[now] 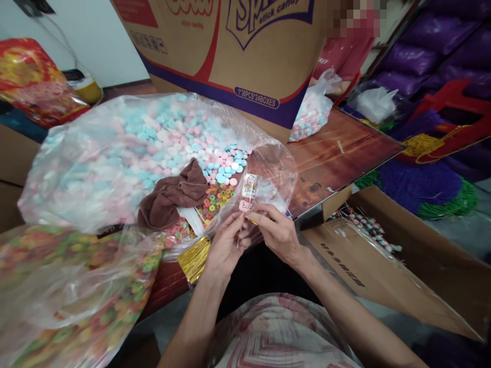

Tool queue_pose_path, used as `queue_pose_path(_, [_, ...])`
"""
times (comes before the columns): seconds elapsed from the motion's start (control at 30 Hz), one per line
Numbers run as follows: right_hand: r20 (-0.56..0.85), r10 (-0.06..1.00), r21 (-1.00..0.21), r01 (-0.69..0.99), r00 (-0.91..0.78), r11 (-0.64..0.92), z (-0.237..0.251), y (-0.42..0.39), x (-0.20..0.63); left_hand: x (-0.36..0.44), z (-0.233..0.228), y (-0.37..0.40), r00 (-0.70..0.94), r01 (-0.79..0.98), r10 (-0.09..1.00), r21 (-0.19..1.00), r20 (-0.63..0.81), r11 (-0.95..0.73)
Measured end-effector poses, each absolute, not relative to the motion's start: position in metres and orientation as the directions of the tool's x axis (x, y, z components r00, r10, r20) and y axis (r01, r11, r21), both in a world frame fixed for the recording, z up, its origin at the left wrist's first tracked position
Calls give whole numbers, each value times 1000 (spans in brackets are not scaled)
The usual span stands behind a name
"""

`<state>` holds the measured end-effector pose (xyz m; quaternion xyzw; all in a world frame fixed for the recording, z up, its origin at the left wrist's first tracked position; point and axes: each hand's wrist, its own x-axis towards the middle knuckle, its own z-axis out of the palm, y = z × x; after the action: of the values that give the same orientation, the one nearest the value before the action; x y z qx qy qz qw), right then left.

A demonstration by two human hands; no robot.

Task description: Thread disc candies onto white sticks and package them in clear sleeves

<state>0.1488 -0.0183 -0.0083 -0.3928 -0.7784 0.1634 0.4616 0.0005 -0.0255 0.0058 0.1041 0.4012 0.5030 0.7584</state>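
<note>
A candy stick in a clear printed wrapper (250,190) stands upright between my hands, pink at its lower end, with a thin white stick below. My left hand (226,243) is closed around that stick, just under the candy. My right hand (278,230) pinches at the neck of the wrapper, where a small bit of gold twist tie (253,222) shows at the fingertips. Beside my left wrist, a bundle of gold twist ties (194,259) lies at the table edge. A brown cloth (174,194) rests to the left, near loose ring candies (217,202).
A large clear bag of pastel candies (153,138) covers the table's left side, with a bag of ring candies (84,286) in front. Behind stands a big carton (230,56). An open box (383,271) at right holds several finished-looking candy sticks (370,230). Another person (345,56) sits beyond.
</note>
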Motion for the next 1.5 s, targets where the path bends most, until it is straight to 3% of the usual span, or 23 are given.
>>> queue_pose_path(0.2, [738, 620, -430, 521, -268, 737, -6, -16, 152, 9, 9, -32, 242, -721, 836, 485, -493, 495])
queue_pose_path(0.47, [695, 702, -498, 602, -153, 624, -3, -20, 139, 23, 6, -32, 218, -796, 874, 438, -434, 416])
queue_pose_path(1.0, [710, 671, -469, 566, -215, 678, -9, -17, 155, 30, 1, -31, 243, -791, 857, 418, -455, 446])
queue_pose_path(1.17, [682, 712, -539, 544, -166, 643, -6, -21, 156, 38, 5, -25, 361, -754, 832, 394, -421, 526])
queue_pose_path(1.23, [602, 793, -663, 492, -98, 564, -2, -25, 158, 38, 12, -22, 367, -744, 848, 427, -382, 515])
queue_pose_path(1.33, [399, 916, -865, 352, 47, 358, 7, -30, 164, 36, 20, -22, 247, -689, 934, 631, -258, 356])
queue_pose_path(1.43, [351, 929, -905, 297, 113, 306, 15, -32, 170, 37, 20, -29, 113, -508, 974, 831, -194, 225])
queue_pose_path(1.5, [424, 900, -864, 342, 102, 369, 19, -33, 174, 42, 14, -34, 44, -452, 969, 860, -244, 237])
